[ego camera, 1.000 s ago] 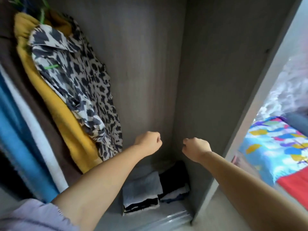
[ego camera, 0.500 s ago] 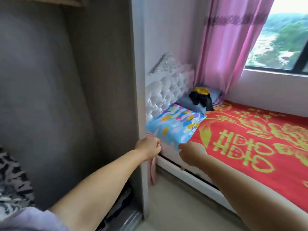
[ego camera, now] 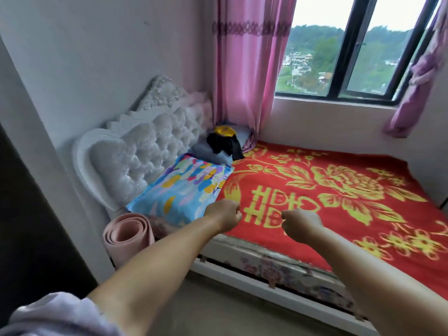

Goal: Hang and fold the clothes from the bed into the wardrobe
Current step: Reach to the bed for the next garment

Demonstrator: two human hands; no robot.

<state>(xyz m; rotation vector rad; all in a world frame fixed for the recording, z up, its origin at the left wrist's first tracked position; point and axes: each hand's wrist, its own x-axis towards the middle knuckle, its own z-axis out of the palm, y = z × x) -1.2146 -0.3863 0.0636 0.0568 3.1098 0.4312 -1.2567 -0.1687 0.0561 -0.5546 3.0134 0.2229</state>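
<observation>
The bed fills the right half of the view under a red blanket with a yellow flower pattern. At its far head end a black garment and a yellow one lie bunched on a grey pillow. My left hand is a closed fist over the bed's near edge, beside a blue patterned pillow. My right hand is also fisted, a little to its right above the blanket. Neither hand holds anything. Only a dark edge of the wardrobe shows at the far left.
A white tufted headboard stands against the wall. A rolled pink mat leans between the headboard and the wardrobe side. Pink curtains hang by the window. Bare floor lies in front of the bed.
The view has swung right from inside the wardrobe to the bed. Both fists stay closed and empty in front of me and now hang over the bed's edge.
</observation>
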